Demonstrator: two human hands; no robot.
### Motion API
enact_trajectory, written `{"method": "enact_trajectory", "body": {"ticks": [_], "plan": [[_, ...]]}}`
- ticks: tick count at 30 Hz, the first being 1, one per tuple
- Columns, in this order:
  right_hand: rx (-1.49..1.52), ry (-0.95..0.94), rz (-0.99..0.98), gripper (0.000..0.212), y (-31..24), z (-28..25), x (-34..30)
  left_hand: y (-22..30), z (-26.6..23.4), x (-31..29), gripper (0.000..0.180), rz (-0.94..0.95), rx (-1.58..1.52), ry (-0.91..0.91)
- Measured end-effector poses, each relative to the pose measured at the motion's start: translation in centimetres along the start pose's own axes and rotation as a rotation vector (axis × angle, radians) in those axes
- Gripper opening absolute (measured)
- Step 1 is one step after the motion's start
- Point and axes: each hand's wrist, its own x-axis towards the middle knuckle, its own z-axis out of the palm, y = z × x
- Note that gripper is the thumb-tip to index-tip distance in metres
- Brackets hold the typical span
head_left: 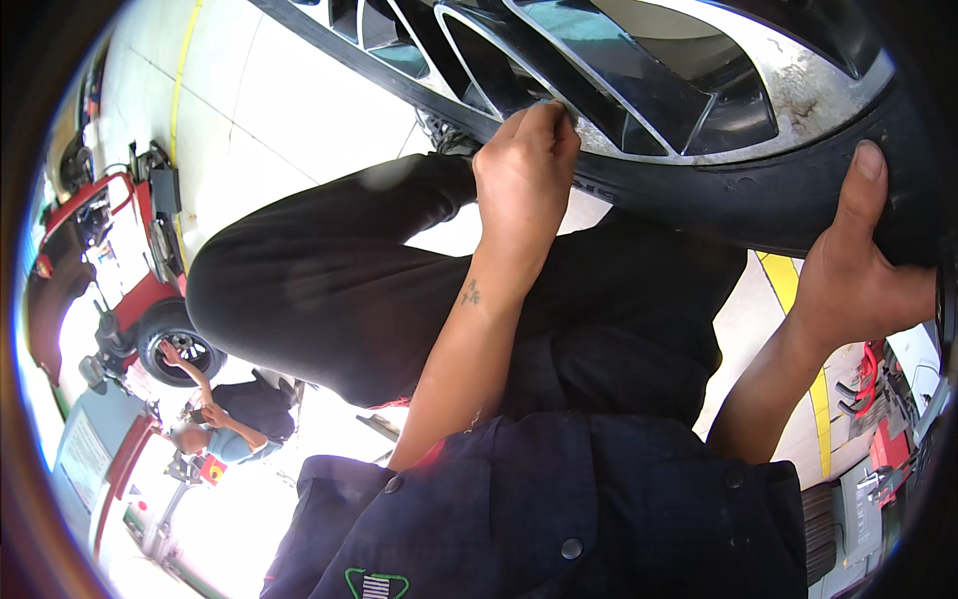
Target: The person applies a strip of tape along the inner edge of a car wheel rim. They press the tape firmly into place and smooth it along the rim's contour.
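Observation:
A car wheel fills the top of the view, its alloy rim (798, 95) black and silver, with dull greyish patches near the edge. Around the rim runs a black tyre (699, 195). My left hand (527, 165) is closed in a pinch at the rim's edge beside a spoke; a small dark bit shows at the fingertips, too hidden to name. With its thumb laid on the tyre's sidewall, my right hand (858, 265) grips the tyre at the right. The other fingers of that hand are mostly out of sight.
My bent knee (299, 270) is below the wheel. At the left, a person (244, 419) works by another wheel (180, 344) on a red machine (145, 250). Red-handled tools (863, 384) and a grey machine (858, 519) stand at lower right. Yellow lines (818, 399) mark the floor.

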Motion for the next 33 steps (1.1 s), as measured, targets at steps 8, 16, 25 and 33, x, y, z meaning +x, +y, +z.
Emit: {"method": "enact_trajectory", "body": {"ticks": [8, 16, 25, 33], "plan": [[0.088, 0.065, 0.611, 0.045, 0.3, -2.0, -6.0, -1.5, -0.4, -0.7, 0.024, -0.419, -0.45, -0.135], [0.012, -0.855, 1.308, 0.055, 0.4, -3.3, -36.0, -1.9, -0.5, 2.7, 0.016, -0.367, -0.533, -0.266], [-0.212, -0.636, 1.33, 0.032, -5.1, 2.0, -38.6, -2.0, -1.2, 3.3, 0.021, -0.145, -0.392, -0.354], [-0.086, -0.539, 1.319, 0.025, -5.8, 2.7, -39.4, -1.9, -0.1, 2.1, 0.018, -0.111, -0.223, -0.269]]}}
